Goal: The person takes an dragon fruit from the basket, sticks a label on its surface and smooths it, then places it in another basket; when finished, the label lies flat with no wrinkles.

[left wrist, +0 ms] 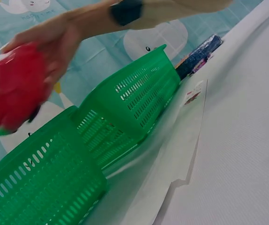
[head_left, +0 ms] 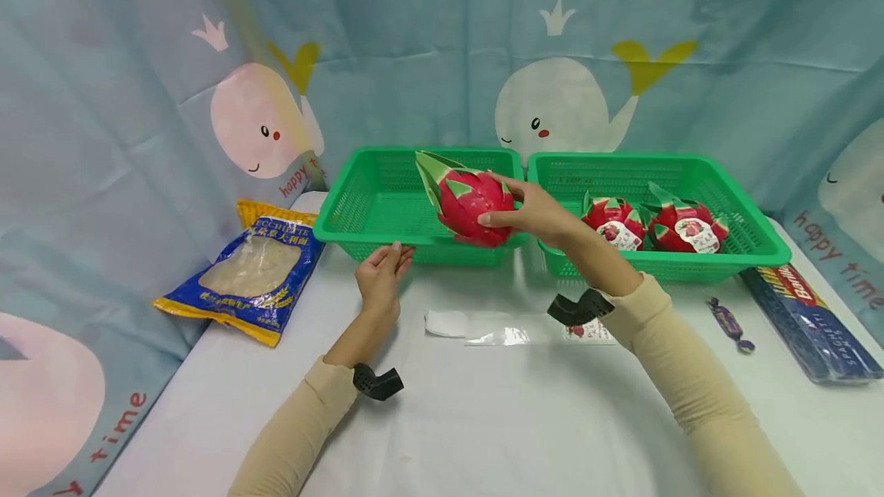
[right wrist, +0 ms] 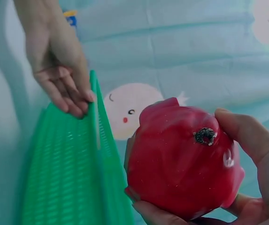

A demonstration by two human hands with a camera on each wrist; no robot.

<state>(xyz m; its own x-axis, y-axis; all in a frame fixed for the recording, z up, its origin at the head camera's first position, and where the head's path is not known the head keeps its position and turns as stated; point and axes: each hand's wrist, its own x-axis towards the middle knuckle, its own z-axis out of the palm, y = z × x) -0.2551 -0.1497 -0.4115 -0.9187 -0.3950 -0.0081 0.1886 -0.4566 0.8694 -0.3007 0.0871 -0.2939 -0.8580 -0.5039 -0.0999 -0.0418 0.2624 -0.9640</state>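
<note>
My right hand point(head_left: 535, 213) grips a red dragon fruit point(head_left: 473, 205) with green leaf tips, holding it above the left green basket point(head_left: 414, 248). In the right wrist view the fruit's dark stem end point(right wrist: 204, 136) faces the camera, between thumb and fingers. At the front rim of that basket, my left hand point(head_left: 380, 274) pinches the edge, thumb at the top and fingers against the outer wall. The right green basket point(head_left: 663, 267) holds two more dragon fruits, one on the left point(head_left: 613, 217) and one on the right point(head_left: 684, 222), each with a white label.
A blue and yellow pasta bag point(head_left: 255, 271) leans against the curtain at left. Clear plastic packaging point(head_left: 511, 332) lies flat before the baskets. At right are a purple wrapped candy point(head_left: 730, 324) and a blue spaghetti pack point(head_left: 815, 328). A whale-print curtain point(head_left: 428, 44) hangs behind.
</note>
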